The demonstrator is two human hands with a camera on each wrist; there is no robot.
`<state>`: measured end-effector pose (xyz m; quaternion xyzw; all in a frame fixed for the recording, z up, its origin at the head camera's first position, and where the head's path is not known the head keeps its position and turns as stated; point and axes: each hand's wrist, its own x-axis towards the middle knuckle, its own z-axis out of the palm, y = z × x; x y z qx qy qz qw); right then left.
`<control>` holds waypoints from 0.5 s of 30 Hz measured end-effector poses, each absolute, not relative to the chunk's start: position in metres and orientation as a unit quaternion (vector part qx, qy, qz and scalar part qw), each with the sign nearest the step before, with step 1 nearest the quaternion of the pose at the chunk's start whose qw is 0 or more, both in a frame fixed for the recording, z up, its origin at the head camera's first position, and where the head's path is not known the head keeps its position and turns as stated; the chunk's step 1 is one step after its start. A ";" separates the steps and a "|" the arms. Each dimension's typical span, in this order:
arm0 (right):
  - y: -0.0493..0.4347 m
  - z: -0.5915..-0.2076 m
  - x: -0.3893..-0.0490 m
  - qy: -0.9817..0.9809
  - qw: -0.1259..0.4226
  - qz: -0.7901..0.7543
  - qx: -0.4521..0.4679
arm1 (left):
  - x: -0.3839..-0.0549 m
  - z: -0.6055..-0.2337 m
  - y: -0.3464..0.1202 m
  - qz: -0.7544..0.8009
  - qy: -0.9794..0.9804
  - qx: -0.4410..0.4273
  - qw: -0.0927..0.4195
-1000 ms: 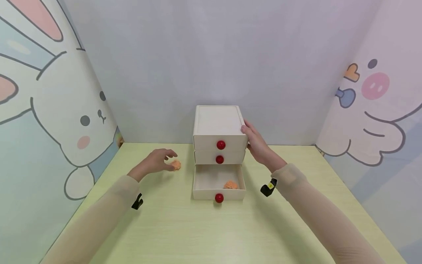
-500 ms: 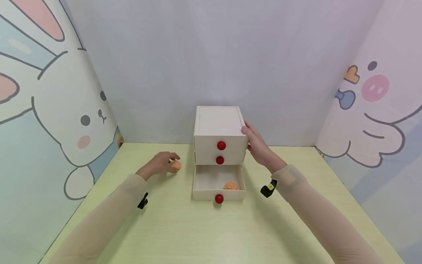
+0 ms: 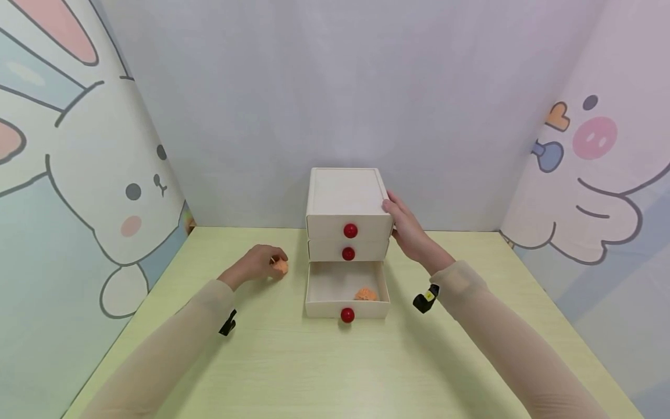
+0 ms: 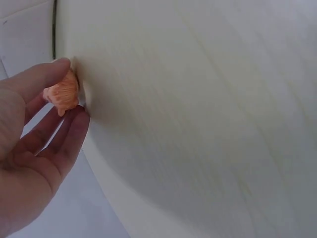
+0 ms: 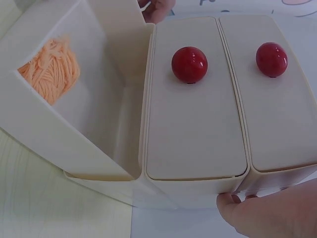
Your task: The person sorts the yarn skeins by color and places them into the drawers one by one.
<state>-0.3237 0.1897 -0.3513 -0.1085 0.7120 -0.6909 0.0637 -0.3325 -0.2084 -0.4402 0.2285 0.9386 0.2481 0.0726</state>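
Note:
My left hand (image 3: 260, 262) pinches a small bundle of orange yarn (image 3: 281, 266) on the table, left of a white drawer cabinet (image 3: 345, 192). The left wrist view shows the thumb and fingertips around that yarn (image 4: 63, 93), close to the tabletop. My right hand (image 3: 410, 231) rests against the cabinet's right side, its thumb at the top edge; some of its fingers are hidden behind the side. The bottom drawer (image 3: 324, 308) is pulled out. A second orange yarn bundle (image 5: 53, 72) lies inside it, toward its front right.
Two upper drawers with red knobs (image 5: 189, 64) are closed; the bottom drawer's red knob (image 3: 348, 315) faces the front. The cabinet stands on a pale yellow-green table (image 3: 293, 366). A plain wall (image 3: 251, 116) rises behind, with cartoon-printed panels at left and right.
My left hand has moved slightly right and toward me, and its thumb and fingers have closed on the orange yarn. The right hand and cabinet have stayed in place.

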 end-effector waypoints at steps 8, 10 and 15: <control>0.190 -0.351 -0.324 0.710 0.063 -0.692 -0.115 | -0.327 -0.433 -0.209 0.258 0.933 0.238 0.077; 0.190 -0.352 -0.324 0.710 0.064 -0.691 -0.115 | -0.325 -0.429 -0.209 0.257 0.932 0.245 0.071; 0.191 -0.352 -0.325 0.713 0.064 -0.689 -0.115 | -0.322 -0.420 -0.208 0.243 0.929 0.274 0.051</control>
